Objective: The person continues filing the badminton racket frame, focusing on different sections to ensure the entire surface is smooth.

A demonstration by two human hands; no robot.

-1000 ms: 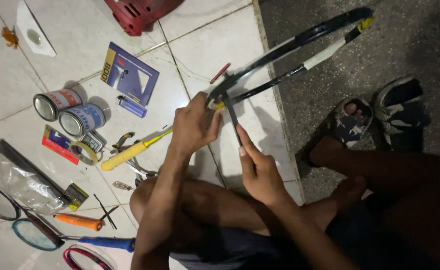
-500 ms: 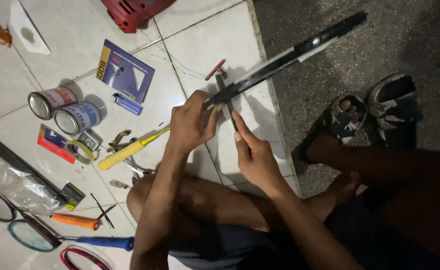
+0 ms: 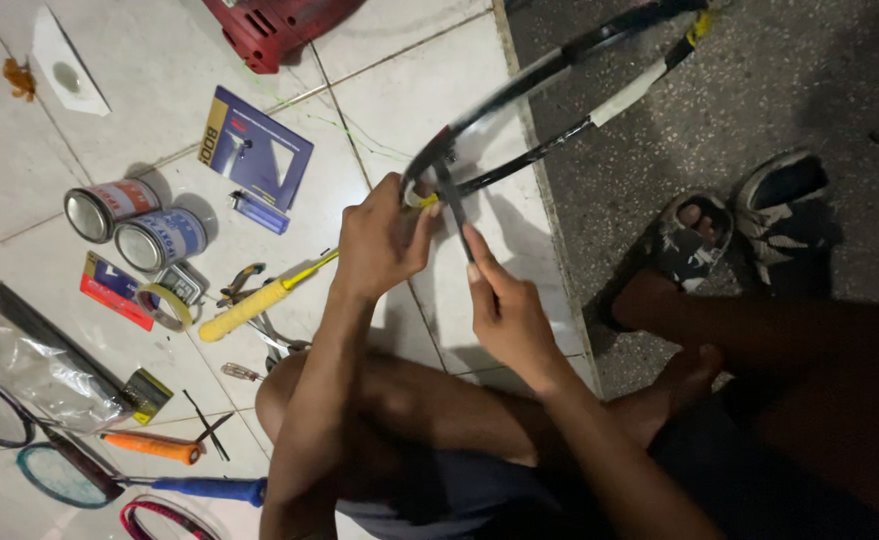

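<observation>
I sit on a tiled floor holding an unstrung black racket frame (image 3: 550,70) that reaches up to the right. My left hand (image 3: 380,240) grips the near end of the frame, where a bit of yellow shows at my fingertips. My right hand (image 3: 505,310) pinches a dark strip (image 3: 453,205) that runs up to the frame's rim beside my left hand. My bent knees lie below both hands.
On the tiles to the left lie two tins (image 3: 140,222), a blue booklet (image 3: 256,148), a tape roll (image 3: 163,305), a yellow-handled tool (image 3: 260,300), pliers, several rackets (image 3: 60,470) and a plastic bag (image 3: 30,365). A red object (image 3: 270,25) sits at the top. Sandalled feet (image 3: 690,245) rest on dark ground at right.
The frame has turned, so its loop shows open again after being seen edge-on. My right hand has stayed pinched on the strip; both hands sit a little lower in view.
</observation>
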